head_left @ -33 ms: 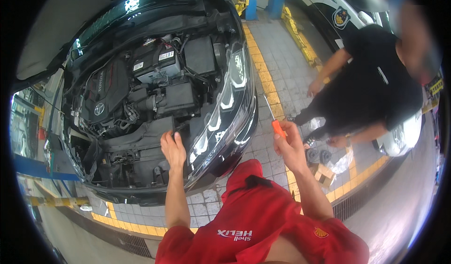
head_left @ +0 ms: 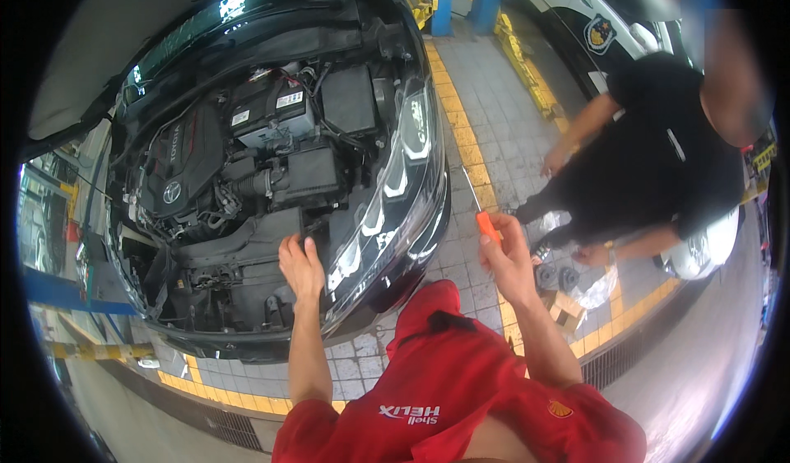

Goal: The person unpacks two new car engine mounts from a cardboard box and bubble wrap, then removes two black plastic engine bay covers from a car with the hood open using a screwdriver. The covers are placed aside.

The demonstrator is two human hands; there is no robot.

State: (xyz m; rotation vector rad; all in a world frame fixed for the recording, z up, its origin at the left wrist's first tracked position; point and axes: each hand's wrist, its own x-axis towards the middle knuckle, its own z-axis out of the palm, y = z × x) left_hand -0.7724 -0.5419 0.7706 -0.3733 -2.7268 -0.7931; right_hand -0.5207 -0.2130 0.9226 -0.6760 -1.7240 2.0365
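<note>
My right hand [head_left: 510,261] is closed round the orange handle of a screwdriver [head_left: 487,224], its thin metal shaft pointing up and away. It is held in the air to the right of the dark car's headlight [head_left: 397,183]. Over the front edge of the engine bay hovers my left hand [head_left: 303,267], thumb and fingers apart, with nothing seen in it. Below and beyond its fingertips lies a black plastic trim panel [head_left: 276,226]; whether they touch is unclear. Farther in are the battery [head_left: 276,117], a black box [head_left: 311,173] and the engine cover [head_left: 179,162].
A co-worker in black [head_left: 646,154] stands at the right beside a white car [head_left: 592,23]. On the tiled floor near the co-worker lie an open cardboard box [head_left: 565,311], dark round parts [head_left: 558,278] and clear plastic wrap [head_left: 599,288]. Blue lift posts [head_left: 442,2] rise at the back.
My left hand has shifted very slightly left, its thumb a little farther from the fingers. The co-worker appears slightly farther right. My right hand still holds the screwdriver.
</note>
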